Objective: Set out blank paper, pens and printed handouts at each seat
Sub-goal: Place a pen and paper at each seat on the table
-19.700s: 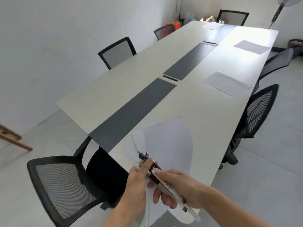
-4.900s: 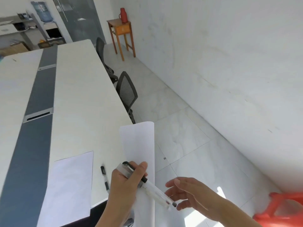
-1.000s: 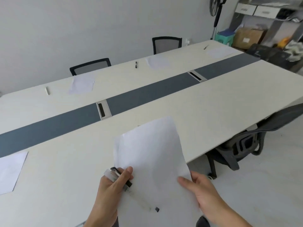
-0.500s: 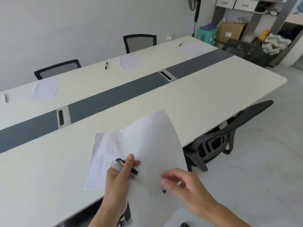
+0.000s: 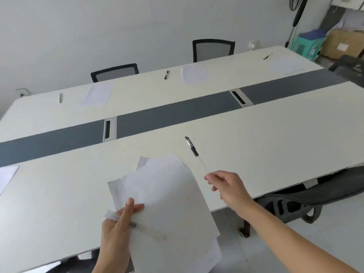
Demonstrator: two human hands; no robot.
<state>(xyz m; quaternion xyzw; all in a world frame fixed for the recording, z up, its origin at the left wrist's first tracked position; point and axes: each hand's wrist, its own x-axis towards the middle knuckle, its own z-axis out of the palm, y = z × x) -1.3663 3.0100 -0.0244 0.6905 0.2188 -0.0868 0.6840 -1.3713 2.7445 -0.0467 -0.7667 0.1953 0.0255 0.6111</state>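
Observation:
My left hand [image 5: 118, 231] grips a stack of white paper sheets [image 5: 167, 203] together with a clear pen [image 5: 145, 229] pressed against them, low over the near table edge. My right hand [image 5: 226, 186] pinches the tail of a black-capped pen [image 5: 194, 152], which points away over the white table [image 5: 266, 138]. Across the table lie three paper sheets [image 5: 96, 94] [image 5: 194, 73] [image 5: 286, 65], each with a pen beside it [image 5: 60, 98] [image 5: 166, 74] [image 5: 267, 56]. Another sheet [image 5: 6, 177] lies at the left edge.
A grey strip [image 5: 167, 115] with two cable hatches [image 5: 110, 129] runs down the table's middle. Black mesh chairs [image 5: 114, 72] [image 5: 213, 49] stand at the far side, another chair [image 5: 305, 200] under the near edge on the right. Boxes and a fan stand at the far right.
My right hand has drawn one black-capped pen out of the left hand's bundle and carried it up and to the right over the table. The left hand keeps the papers.

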